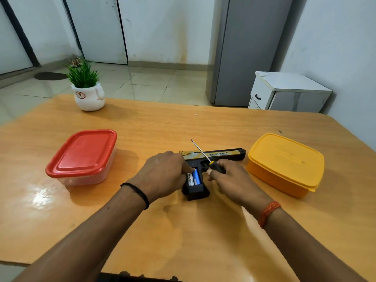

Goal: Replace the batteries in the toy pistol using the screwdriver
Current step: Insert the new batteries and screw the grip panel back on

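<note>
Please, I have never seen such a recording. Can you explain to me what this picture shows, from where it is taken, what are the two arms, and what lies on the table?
There is no machine here. The one picture comes from a camera worn on a person's head, looking forward and down, so the two arms are the person's own.

On the wooden table lies a toy pistol on its side. Its grip is open and batteries sit inside. The left hand touches the batteries with its fingers. The right hand holds a screwdriver, tip pointing away and up.

To the left stands a clear box with a red lid, to the right a yellow box, and at the far left a potted plant.
</note>
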